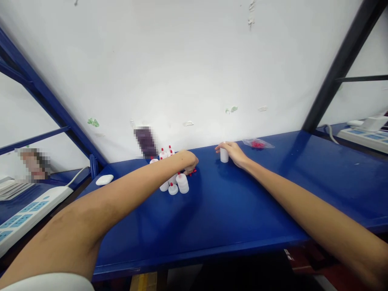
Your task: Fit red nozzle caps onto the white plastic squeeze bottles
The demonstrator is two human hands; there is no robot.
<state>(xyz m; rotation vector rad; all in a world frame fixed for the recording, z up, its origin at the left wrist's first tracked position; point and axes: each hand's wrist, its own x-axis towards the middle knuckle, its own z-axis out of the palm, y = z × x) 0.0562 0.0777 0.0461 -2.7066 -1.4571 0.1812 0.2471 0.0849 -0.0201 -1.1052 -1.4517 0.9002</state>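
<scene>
My right hand point(232, 151) is wrapped round a white plastic bottle point(224, 155), which stands upright on the blue table point(212, 214). The back of my left hand point(190, 160) faces me, its fingers bent down and closed at a few small red caps point(194, 171). Whether a cap is between those fingertips is hidden. Just left of that hand stands a group of several white bottles with red tips point(182, 184). My left forearm covers part of the group. A short white piece with a red tip point(173, 189) is at the group's front.
A clear plastic bag with red caps point(258, 144) lies at the back, right of my right hand. A white oval object point(104, 180) is at the table's left edge. White power strips point(33, 212) are beyond the left side and far right. A white wall point(194, 72) rises behind.
</scene>
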